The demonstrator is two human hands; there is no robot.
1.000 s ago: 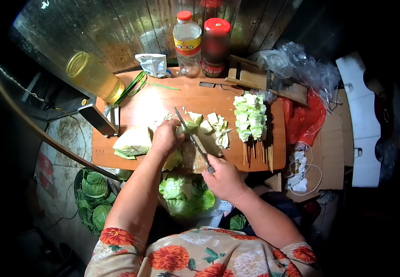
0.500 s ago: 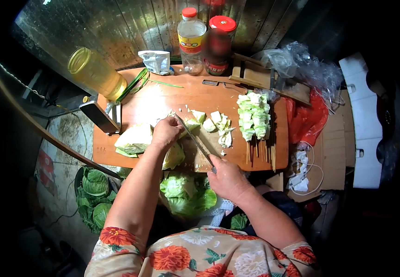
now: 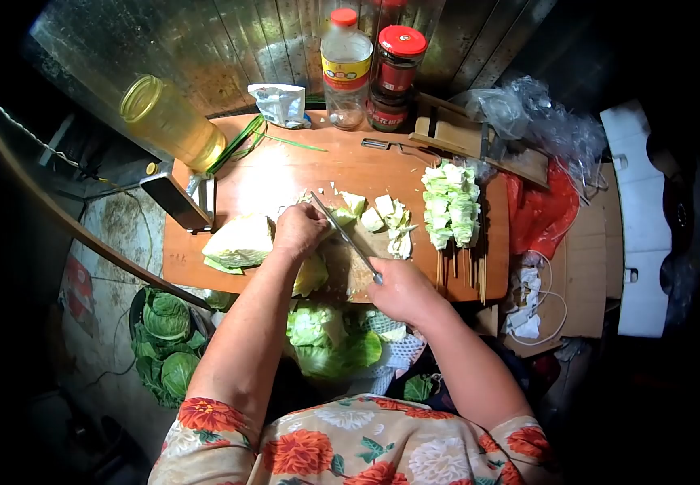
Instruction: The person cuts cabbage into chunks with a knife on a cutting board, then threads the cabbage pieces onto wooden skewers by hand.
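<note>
the knife is held in the right hand, its handle being grasped by closed fingers near the close edge of the wooden bench; the blade is directed obliquely away, toward the upper left. the left hand is placed just beside the blade, on its left, with the fingers bent over; whether cabbage is gripped or merely pressed by them cannot be told, as the fingertips are hidden. the cabbage portion is seen on the bench, just beside the right side of the blade. cut pieces and ragged leaf scraps are scattered farther right. a larger cabbage wedge is laid to the left of the left hand.

at the right end of the bench, loaded skewers are laid side by side; their far parts are covered with pale-green leaf, and their bare stick ends are pointed toward the close edge. along the far side, from left to right, are arranged a jar of yellow liquid, green stalks, a white packet, a red-capped bottle and a red-lidded jar. a phone is propped upright at the left edge. below the bench, leafy cabbage is seen near the body, and whole cabbages are gathered at the lower left.
</note>
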